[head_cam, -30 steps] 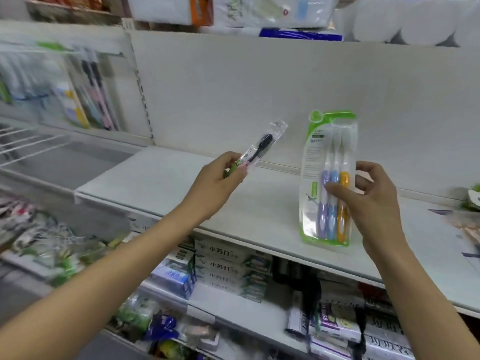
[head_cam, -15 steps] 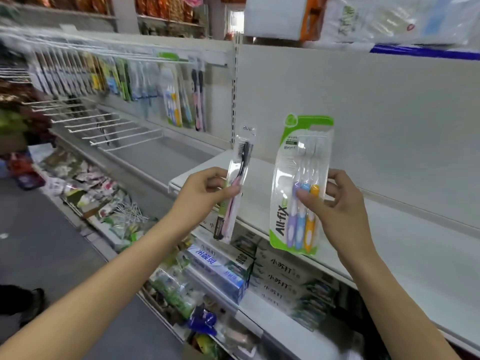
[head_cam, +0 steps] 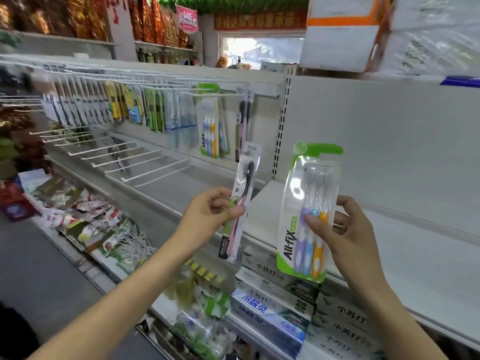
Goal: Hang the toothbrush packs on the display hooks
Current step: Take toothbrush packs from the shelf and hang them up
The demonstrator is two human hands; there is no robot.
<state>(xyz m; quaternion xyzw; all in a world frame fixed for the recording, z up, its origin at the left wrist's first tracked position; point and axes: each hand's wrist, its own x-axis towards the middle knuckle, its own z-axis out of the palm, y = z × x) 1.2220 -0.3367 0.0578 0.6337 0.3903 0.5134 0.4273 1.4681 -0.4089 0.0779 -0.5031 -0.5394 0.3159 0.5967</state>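
Pinching upright packs: left hand (head_cam: 207, 214) single pack (head_cam: 241, 203), right hand (head_cam: 348, 229) triple pack (head_cam: 306, 211).

A single wide-angle view is given, taken from head height and aimed forward and slightly down along a shop aisle. The white shelf (head_cam: 428, 255) is seen close by at arm's reach, while the display hooks (head_cam: 145, 162) recede leftward into blur.

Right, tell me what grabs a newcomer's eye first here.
The green three-brush pack, held upright in the right hand at centre right. Beside it, the left hand pinches a slim single-brush pack. Behind, upper left, a row of hanging packs above bare white hooks.
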